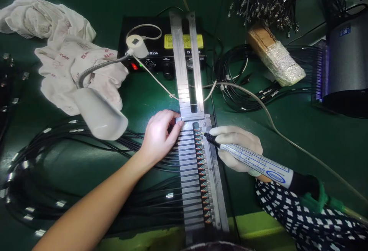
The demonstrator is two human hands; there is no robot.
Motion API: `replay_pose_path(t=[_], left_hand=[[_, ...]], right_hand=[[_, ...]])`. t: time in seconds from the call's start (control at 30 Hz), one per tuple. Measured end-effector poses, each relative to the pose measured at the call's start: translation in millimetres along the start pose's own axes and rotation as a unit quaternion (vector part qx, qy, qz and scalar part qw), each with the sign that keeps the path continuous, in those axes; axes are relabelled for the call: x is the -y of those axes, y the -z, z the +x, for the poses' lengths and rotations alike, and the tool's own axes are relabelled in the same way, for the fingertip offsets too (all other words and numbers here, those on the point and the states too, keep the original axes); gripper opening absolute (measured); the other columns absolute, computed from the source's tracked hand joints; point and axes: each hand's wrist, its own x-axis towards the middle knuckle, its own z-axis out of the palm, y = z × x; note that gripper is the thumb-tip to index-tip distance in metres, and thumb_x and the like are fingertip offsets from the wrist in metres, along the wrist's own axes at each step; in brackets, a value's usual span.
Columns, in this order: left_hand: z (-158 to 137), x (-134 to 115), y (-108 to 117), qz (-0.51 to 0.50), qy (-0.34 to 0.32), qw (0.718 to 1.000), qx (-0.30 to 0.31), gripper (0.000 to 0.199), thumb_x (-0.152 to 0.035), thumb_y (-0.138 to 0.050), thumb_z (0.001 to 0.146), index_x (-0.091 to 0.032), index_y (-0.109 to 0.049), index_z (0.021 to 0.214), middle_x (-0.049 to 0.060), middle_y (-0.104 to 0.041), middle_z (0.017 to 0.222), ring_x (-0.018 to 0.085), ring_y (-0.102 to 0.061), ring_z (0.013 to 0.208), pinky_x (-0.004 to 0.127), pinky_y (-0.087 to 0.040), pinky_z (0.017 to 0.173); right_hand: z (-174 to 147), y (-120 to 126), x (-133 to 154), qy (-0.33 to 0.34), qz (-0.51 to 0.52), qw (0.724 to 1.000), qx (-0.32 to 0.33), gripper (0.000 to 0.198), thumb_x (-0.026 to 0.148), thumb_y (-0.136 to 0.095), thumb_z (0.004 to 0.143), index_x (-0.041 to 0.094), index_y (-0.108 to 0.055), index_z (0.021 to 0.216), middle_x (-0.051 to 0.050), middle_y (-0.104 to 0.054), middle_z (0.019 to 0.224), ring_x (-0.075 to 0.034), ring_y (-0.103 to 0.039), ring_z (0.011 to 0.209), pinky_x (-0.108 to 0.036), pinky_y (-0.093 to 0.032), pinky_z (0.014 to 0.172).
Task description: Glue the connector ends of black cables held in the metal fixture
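R grip point(240, 138) holds syringe point(260, 163), long axis diag., tip point(206, 135) up-L; L grip point(159, 136) at jig point(220, 201), hold unclear.

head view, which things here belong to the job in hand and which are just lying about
In use:
syringe, held in the gloved right hand
metal jig, touched by the bare left hand
cable ends set in the jig
control box, probably: its red switch looks lit

Seemingly just lying about:
white cloth
partly film-wrapped block
black cable bundle, top right
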Motion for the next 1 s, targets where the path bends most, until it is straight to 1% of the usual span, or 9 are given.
replay_pose_path(t=[0.17, 0.43, 0.63, 0.87, 1.0], left_hand=[[-0.2, 0.3, -0.2, 0.000, 0.003, 1.000, 0.003, 0.016, -0.032, -0.053, 0.095, -0.017, -0.059, 0.096, 0.001, -0.057, 0.080, 0.017, -0.052, 0.077, 0.032, -0.041, 0.072], [0.8, -0.8, 0.0, -0.002, 0.005, 1.000, 0.003, 0.016, -0.032, -0.053, 0.095, -0.018, -0.060, 0.096, 0.001, -0.056, 0.079, 0.017, -0.052, 0.077, 0.032, -0.040, 0.071], [0.9, -0.7, -0.3, 0.000, 0.006, 1.000, 0.002, 0.016, -0.032, -0.053, 0.095, -0.018, -0.060, 0.095, 0.001, -0.057, 0.079, 0.018, -0.053, 0.077, 0.033, -0.040, 0.072], [0.6, -1.5, 0.7, 0.000, 0.009, 1.000, 0.006, 0.016, -0.033, -0.052, 0.095, -0.019, -0.059, 0.095, 0.001, -0.057, 0.078, 0.018, -0.052, 0.076, 0.033, -0.040, 0.071], [0.6, -1.5, 0.6, 0.002, 0.013, 1.000, 0.007, 0.016, -0.033, -0.052, 0.095, -0.019, -0.059, 0.095, 0.002, -0.058, 0.080, 0.018, -0.053, 0.077, 0.033, -0.041, 0.071]], right_hand=[[-0.1, -0.3, 0.1, -0.002, -0.001, 1.000, -0.004, 0.026, 0.010, -0.070, 0.078, 0.017, -0.068, 0.103, -0.010, -0.072, 0.109, -0.021, -0.073, 0.092, -0.033, -0.064, 0.077], [1.5, -1.5, 0.7, -0.003, -0.008, 1.000, -0.012, 0.028, 0.011, -0.067, 0.077, 0.020, -0.068, 0.104, -0.008, -0.073, 0.109, -0.020, -0.073, 0.088, -0.033, -0.065, 0.072], [3.4, -0.3, -1.4, -0.003, -0.004, 1.000, 0.003, 0.031, 0.010, -0.067, 0.078, 0.020, -0.068, 0.108, -0.008, -0.072, 0.112, -0.021, -0.073, 0.092, -0.035, -0.064, 0.077], [3.9, -1.6, -2.8, -0.005, -0.008, 1.000, -0.004, 0.032, 0.010, -0.066, 0.078, 0.020, -0.069, 0.108, -0.009, -0.072, 0.112, -0.022, -0.072, 0.092, -0.036, -0.064, 0.078], [2.1, -0.2, -1.5, -0.002, -0.009, 1.000, -0.013, 0.032, 0.014, -0.068, 0.080, 0.021, -0.068, 0.111, -0.008, -0.071, 0.114, -0.023, -0.072, 0.093, -0.038, -0.066, 0.078]])
